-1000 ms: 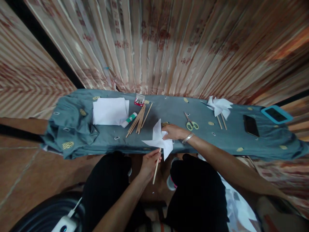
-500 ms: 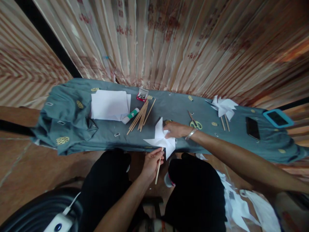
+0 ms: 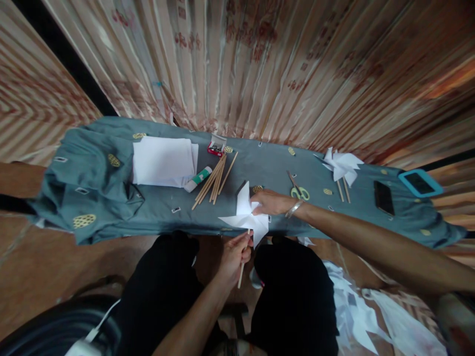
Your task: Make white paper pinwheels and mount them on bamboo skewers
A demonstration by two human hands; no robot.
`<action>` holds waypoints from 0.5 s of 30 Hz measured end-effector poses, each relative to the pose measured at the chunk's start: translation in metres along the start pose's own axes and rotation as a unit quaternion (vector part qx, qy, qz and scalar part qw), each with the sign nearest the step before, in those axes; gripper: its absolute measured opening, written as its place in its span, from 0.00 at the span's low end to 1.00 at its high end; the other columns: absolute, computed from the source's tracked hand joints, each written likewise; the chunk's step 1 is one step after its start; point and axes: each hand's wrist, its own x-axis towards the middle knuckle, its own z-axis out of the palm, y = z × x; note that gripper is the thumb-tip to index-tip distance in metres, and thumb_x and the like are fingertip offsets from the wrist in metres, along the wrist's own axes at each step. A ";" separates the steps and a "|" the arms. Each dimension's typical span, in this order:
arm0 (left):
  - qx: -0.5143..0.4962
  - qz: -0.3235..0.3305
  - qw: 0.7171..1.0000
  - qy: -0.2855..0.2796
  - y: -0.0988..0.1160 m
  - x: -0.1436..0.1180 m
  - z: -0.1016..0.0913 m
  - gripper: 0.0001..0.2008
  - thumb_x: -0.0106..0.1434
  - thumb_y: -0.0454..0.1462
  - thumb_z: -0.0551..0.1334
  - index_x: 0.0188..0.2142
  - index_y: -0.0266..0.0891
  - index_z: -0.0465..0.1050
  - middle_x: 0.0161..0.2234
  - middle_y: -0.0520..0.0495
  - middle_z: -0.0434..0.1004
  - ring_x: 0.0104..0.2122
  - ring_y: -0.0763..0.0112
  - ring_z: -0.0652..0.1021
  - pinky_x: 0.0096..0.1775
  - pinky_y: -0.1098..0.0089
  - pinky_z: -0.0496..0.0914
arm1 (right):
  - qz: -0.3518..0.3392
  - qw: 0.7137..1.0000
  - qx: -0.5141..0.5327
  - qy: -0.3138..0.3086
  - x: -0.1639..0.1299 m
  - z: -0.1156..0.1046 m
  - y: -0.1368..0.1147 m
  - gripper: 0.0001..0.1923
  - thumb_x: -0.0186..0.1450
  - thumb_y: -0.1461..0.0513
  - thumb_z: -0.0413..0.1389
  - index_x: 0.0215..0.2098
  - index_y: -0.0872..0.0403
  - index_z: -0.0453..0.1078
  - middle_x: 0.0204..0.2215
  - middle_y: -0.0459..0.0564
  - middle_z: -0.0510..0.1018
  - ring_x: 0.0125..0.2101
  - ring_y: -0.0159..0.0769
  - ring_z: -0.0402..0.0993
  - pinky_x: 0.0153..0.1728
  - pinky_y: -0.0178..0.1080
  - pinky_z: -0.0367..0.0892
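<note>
Lower middle of frame: white pinwheel [image 3: 244,203], four blades spread, over the near edge of the table's grey-green cloth [image 3: 256,170]. Its stick [image 3: 241,278] runs down from it, tilted; how the two join is hidden.

Left hand [image 3: 235,254], bottom centre: fingers closed round the stick just below the paper. Right hand [image 3: 274,201], right of centre: fingers bent narrow at the pinwheel's middle, touching it; tips partly covered, so cannot tell whether they pinch. Silver bracelet [image 3: 294,208] on that wrist.

Left of centre: loose sticks [image 3: 214,184], mostly overlapping; glue [image 3: 199,179] beside them, label green and white, print too small to read. Above, an open red box [image 3: 216,146] with small shiny pieces inside; markings unreadable. Farther left, a stack of paper [image 3: 163,160].

Right of centre: scissors [image 3: 298,189], pale green handles. Upper right of cloth: more white paper blades [image 3: 342,164] with two sticks. Far right: dark phone [image 3: 383,198], near a blue-framed device [image 3: 420,183]. Curtain [image 3: 241,74] across the top, reddish blocks and blossoms; cannot make out any as writing.
</note>
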 end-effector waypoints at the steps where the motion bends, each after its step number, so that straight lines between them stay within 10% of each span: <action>1: -0.003 -0.005 1.000 0.001 0.000 0.000 0.000 0.24 0.39 0.44 0.77 0.33 0.31 0.79 0.21 0.54 0.68 0.14 0.90 0.56 0.19 0.77 0.41 | 0.001 1.000 0.002 -0.001 0.000 0.000 0.000 0.05 0.60 0.64 0.60 0.34 0.56 0.78 0.31 0.50 0.82 0.32 0.36 0.76 0.31 0.33 0.63; 15: -0.014 -0.044 0.999 0.003 0.000 0.005 -0.001 0.22 0.39 0.45 0.75 0.28 0.31 0.77 0.19 0.55 0.66 0.14 0.90 0.54 0.20 0.76 0.41 | 0.028 1.000 0.006 -0.010 0.006 0.005 0.006 0.05 0.61 0.62 0.59 0.31 0.57 0.76 0.29 0.50 0.80 0.30 0.35 0.73 0.31 0.34 0.61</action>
